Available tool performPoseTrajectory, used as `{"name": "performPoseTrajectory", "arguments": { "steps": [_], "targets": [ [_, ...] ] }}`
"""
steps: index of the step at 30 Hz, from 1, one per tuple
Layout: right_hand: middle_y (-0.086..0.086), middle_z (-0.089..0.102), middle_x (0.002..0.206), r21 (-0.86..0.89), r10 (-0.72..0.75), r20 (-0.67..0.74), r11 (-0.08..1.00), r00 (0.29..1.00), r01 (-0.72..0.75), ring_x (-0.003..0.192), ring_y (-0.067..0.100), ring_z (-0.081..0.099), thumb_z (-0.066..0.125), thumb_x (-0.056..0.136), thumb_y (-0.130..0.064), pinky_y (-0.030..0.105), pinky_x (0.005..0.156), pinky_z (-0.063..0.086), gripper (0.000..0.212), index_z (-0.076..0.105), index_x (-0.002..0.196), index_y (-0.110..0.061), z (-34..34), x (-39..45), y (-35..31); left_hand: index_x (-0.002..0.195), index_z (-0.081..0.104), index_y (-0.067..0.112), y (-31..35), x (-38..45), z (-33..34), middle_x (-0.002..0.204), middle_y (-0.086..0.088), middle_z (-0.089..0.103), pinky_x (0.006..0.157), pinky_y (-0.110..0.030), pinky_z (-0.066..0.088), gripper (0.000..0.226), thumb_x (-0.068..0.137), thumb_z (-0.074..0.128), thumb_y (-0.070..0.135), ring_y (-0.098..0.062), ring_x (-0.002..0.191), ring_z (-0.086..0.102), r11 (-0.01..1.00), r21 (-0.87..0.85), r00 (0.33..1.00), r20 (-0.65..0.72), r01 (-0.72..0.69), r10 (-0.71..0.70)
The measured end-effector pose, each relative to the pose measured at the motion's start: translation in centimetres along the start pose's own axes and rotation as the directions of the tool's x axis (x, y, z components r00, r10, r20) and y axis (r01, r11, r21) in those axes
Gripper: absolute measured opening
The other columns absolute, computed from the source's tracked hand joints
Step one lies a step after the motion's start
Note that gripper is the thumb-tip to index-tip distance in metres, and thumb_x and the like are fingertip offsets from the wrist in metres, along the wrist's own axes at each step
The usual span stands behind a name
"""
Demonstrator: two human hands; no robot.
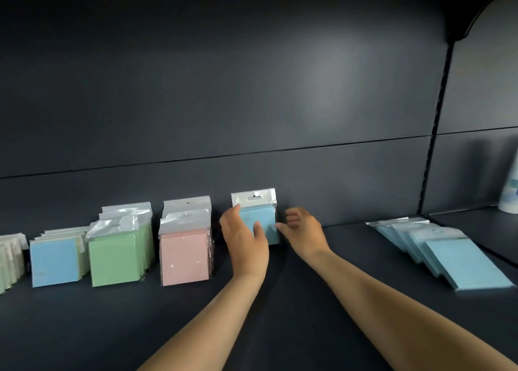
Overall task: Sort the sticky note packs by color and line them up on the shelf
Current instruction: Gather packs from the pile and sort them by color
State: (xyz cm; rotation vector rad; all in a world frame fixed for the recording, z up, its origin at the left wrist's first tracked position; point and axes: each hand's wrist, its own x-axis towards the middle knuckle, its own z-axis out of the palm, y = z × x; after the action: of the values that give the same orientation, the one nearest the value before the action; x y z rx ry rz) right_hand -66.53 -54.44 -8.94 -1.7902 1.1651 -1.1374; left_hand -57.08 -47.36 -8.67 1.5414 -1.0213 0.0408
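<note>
A light blue sticky note pack [259, 216] stands upright against the back wall of the dark shelf [280, 314]. My left hand [245, 241] grips its left side, thumb on the front. My right hand [304, 230] hovers just beside its right edge with fingers loosely curled and thumb near the pack. To the left stand upright rows: pink packs [185, 255], green packs [117, 254], and a blue pack [54, 262] in front of pale ones. Several light blue packs [448, 253] lie fanned flat at the right.
More pale green packs [11, 258] sit at the far left edge. A slotted upright [437, 124] divides the shelf bays at the right, with a white and blue object [511, 191] beyond it. Bare dark shelf lies in front of the rows.
</note>
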Motion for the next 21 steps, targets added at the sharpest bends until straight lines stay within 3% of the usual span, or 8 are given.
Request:
{"name": "performPoseTrajectory", "arguments": {
  "steps": [2,4,6,8,10,12,15,21],
  "targets": [
    [0.005,0.063,0.115,-0.109,-0.072,-0.021,0.992,0.997,0.07,0.102,0.014,0.059,0.07,0.084,-0.023,0.017,0.087,0.041,0.039,0.058,0.119,-0.01,-3.2,0.1,-0.2,0.128,0.047,0.003,1.3,-0.5,-0.4,0.134,-0.009,0.037,0.106,-0.017,0.023,0.04,0.088,0.054,0.0,-0.022,0.128,0.037,0.986,0.078,0.988,0.069,-0.146,0.141],
    [0.005,0.062,0.119,-0.325,-0.195,0.02,0.926,0.981,0.191,0.112,0.019,0.056,0.066,0.086,-0.026,0.023,0.093,0.04,0.036,0.059,0.118,-0.011,-7.8,0.2,-0.5,0.121,0.053,0.005,3.3,-0.6,-0.4,0.135,-0.006,0.037,0.1,-0.008,0.018,0.032,0.089,0.053,0.003,-0.019,0.128,0.036,0.946,0.164,0.95,0.19,-0.281,0.249],
    [0.007,0.058,0.125,-0.577,-0.278,0.188,0.745,0.942,0.335,0.12,0.022,0.05,0.062,0.089,-0.031,0.027,0.097,0.036,0.039,0.056,0.122,-0.011,-12.9,0.4,-0.8,0.121,0.052,0.007,5.9,-0.5,0.2,0.134,-0.004,0.037,0.099,-0.011,0.021,0.03,0.091,0.052,0.009,-0.018,0.128,0.035,0.874,0.265,0.882,0.364,-0.406,0.299],
    [0.01,0.053,0.128,-0.736,-0.229,0.355,0.529,0.906,0.422,0.123,0.026,0.044,0.058,0.09,-0.038,0.03,0.1,0.034,0.045,0.052,0.125,-0.01,-17.8,0.2,-0.9,0.126,0.049,0.011,8.7,-0.6,1.2,0.134,-0.003,0.036,0.104,-0.02,0.026,0.034,0.093,0.051,0.017,-0.019,0.127,0.035,0.795,0.368,0.812,0.528,-0.482,0.248],
    [0.011,0.051,0.128,-0.796,-0.14,0.43,0.407,0.892,0.448,0.124,0.028,0.042,0.055,0.091,-0.042,0.033,0.1,0.036,0.048,0.049,0.127,-0.011,-21.9,-0.2,-0.7,0.129,0.046,0.014,11.6,-1.2,2.5,0.135,-0.003,0.035,0.107,-0.03,0.031,0.038,0.094,0.05,0.024,-0.022,0.128,0.034,0.706,0.455,0.746,0.647,-0.543,0.156],
    [0.012,0.049,0.13,-0.807,-0.085,0.464,0.371,0.882,0.46,0.125,0.029,0.041,0.054,0.092,-0.041,0.035,0.099,0.037,0.048,0.048,0.129,-0.012,-25.4,-0.6,-0.3,0.131,0.044,0.015,14.3,-2.4,3.8,0.136,-0.003,0.035,0.105,-0.036,0.035,0.04,0.094,0.049,0.027,-0.023,0.129,0.033,0.635,0.508,0.697,0.714,-0.583,0.068],
    [0.011,0.048,0.133,-0.799,-0.05,0.497,0.364,0.866,0.48,0.127,0.029,0.04,0.053,0.092,-0.041,0.035,0.1,0.039,0.049,0.046,0.132,-0.012,-29.4,-1.3,0.8,0.131,0.044,0.015,17.3,-4.4,5.6,0.136,-0.004,0.035,0.103,-0.038,0.037,0.04,0.094,0.048,0.029,-0.023,0.129,0.032,0.575,0.551,0.674,0.738,-0.605,0.001],
    [0.008,0.049,0.125,-0.774,-0.032,0.522,0.403,0.853,0.489,0.121,0.025,0.041,0.053,0.091,-0.041,0.034,0.095,0.042,0.047,0.046,0.128,-0.013,-34.4,-2.2,2.9,0.131,0.044,0.013,20.4,-8.3,8.3,0.135,-0.005,0.037,0.103,-0.037,0.037,0.04,0.095,0.047,0.03,-0.023,0.128,0.034,0.567,0.586,0.675,0.734,-0.579,-0.07]
  ]
}}
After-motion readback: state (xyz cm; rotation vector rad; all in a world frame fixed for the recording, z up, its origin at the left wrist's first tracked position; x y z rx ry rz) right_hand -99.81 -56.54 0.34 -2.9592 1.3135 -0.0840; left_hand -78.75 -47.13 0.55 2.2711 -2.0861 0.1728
